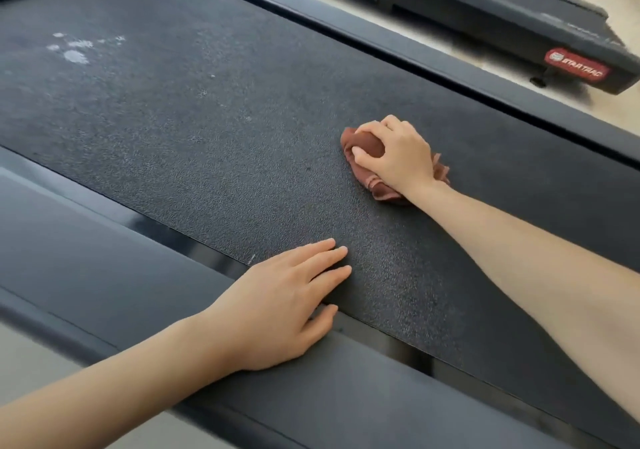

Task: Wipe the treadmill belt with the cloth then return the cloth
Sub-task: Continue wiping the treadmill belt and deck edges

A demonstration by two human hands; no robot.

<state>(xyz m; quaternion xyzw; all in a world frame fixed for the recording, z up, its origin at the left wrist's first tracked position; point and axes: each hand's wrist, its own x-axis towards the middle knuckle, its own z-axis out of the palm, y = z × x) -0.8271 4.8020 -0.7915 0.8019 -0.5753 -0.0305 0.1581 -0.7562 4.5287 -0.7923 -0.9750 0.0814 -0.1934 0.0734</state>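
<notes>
The dark, textured treadmill belt point(214, 129) runs diagonally across the head view. A bunched reddish-brown cloth point(367, 147) lies pressed on the belt right of centre, and my right hand point(394, 154) is shut on it, fingers curled over the top. My left hand point(287, 299) lies flat with fingers apart, holding nothing, half on the belt's near edge and half on the side rail point(104, 275). White dusty spots point(74, 51) mark the belt at the far left.
A dark far side rail point(450, 64) borders the belt. Beyond it, across a strip of pale floor point(433, 36), stands a second treadmill point(519, 8) with a red logo plate point(576, 65). Pale floor also shows at the bottom left.
</notes>
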